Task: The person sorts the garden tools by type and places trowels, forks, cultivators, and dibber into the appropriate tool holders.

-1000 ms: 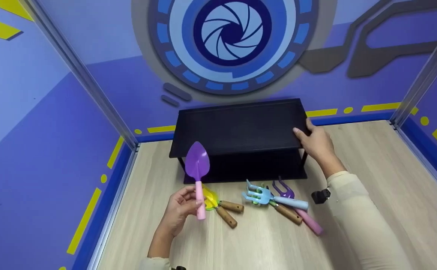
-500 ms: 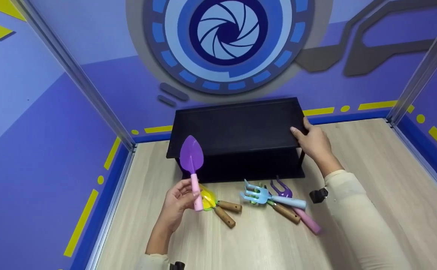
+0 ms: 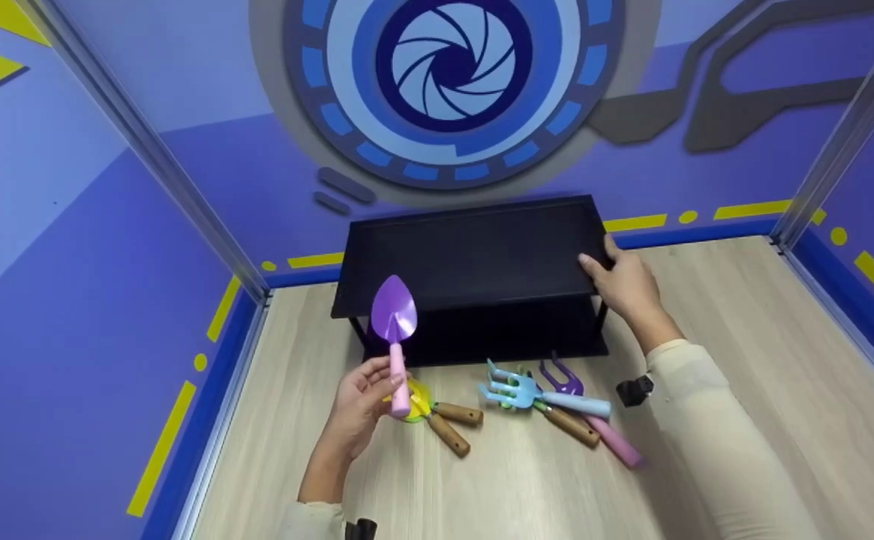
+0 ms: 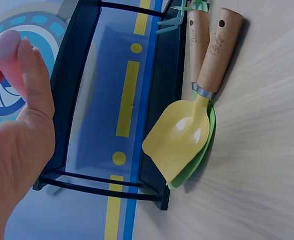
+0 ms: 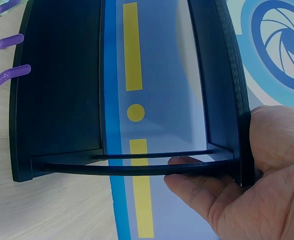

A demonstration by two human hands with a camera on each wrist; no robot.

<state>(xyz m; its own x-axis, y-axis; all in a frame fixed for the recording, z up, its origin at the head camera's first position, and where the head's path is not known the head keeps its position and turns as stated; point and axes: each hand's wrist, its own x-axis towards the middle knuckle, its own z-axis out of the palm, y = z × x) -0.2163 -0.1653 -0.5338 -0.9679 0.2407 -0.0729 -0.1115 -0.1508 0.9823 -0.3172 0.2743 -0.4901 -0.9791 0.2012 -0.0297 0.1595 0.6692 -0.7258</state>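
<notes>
In the head view my left hand (image 3: 358,405) pinches the pink handle of a purple-bladed trowel (image 3: 391,311), its blade pointing up in front of the shelf. My right hand (image 3: 632,289) grips the right end of a low black two-tier shelf (image 3: 467,255), thumb on the top board. The right wrist view shows fingers (image 5: 197,192) under that board, by the end rail. Below my left hand lies a yellow trowel (image 4: 179,132) over a green trowel (image 4: 192,172), both with wooden handles.
Right of the trowels, in front of the shelf, a light blue hand fork (image 3: 523,391) lies across a wooden-handled tool (image 3: 572,427) and a purple fork (image 3: 568,382) with a pink handle. Behind the shelf stands a blue patterned wall (image 3: 219,187), with side walls left and right.
The purple trowel has risen slightly and its blade has tilted, first leaning left and now back toward upright. My right hand keeps its grip on the shelf, and the lying tools have stayed put.
</notes>
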